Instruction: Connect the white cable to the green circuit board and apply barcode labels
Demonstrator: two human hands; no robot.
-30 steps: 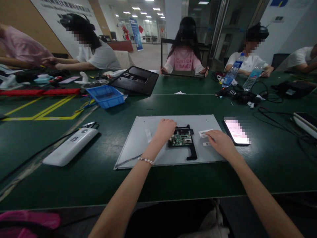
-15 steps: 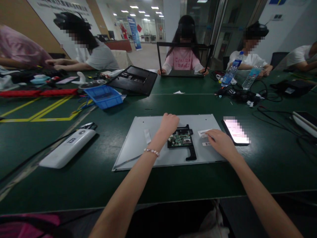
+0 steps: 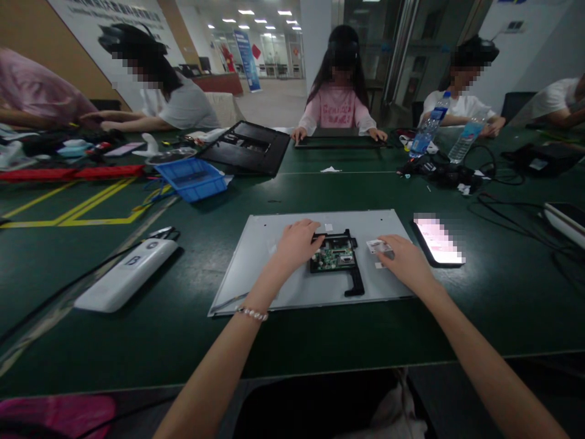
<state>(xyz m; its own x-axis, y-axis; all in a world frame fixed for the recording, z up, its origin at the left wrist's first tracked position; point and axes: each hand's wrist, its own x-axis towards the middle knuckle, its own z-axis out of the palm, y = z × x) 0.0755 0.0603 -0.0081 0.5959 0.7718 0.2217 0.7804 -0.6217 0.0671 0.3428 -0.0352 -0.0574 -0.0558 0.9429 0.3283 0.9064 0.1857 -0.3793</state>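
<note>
A light grey flat panel lies on the green table in front of me. On its middle rests a black plastic bracket with a green circuit board inside. My left hand is at the bracket's left side, thumb apart from the loosely bent fingers, holding nothing visible. Whether its thumb touches the bracket I cannot tell. Over the panel's right part, my right hand has thumb and fingers apart beside a white label. A small white label shows behind the bracket.
A lit phone lies right of the panel, a white power bank left. Farther off are a blue bin, a black monitor back cover and water bottles. Across the table a person holds a black frame.
My left hand has moved back left and its thumb has come away from the fingers. My right fingers have spread. The person opposite has lowered the black frame onto the table.
</note>
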